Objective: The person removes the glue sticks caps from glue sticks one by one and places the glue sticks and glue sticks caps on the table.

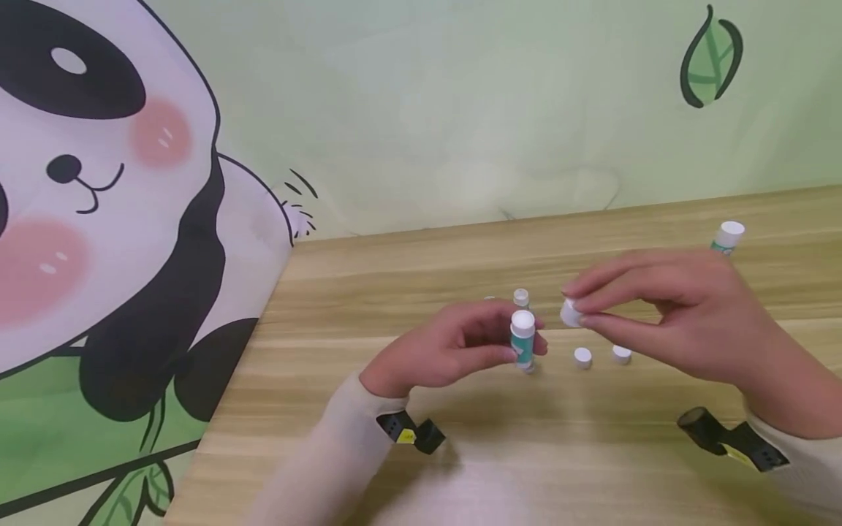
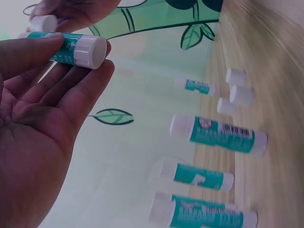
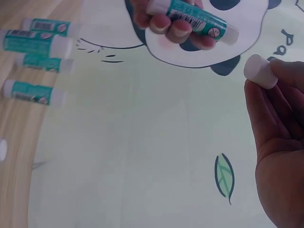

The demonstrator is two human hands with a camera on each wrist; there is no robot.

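Observation:
My left hand (image 1: 447,345) grips a glue stick (image 1: 522,345) with a teal label, held upright, thumb on one side and fingers around the other. In the right wrist view the stick's white upper end (image 3: 230,35) points toward the other hand. Between the thumb and fingertips of my right hand (image 1: 697,310) is a white cap (image 1: 571,313), pinched a short way to the right of the stick and apart from it. The left wrist view shows the cap (image 2: 43,23) partly behind the held stick.
Two white caps (image 1: 582,358) lie on the wooden table (image 1: 559,467) below the right hand. A glue stick (image 1: 729,235) stands at the far right, partly hidden by that hand. Another small white top (image 1: 521,296) shows behind the left hand. Several glue sticks (image 2: 218,135) stand in the left wrist view.

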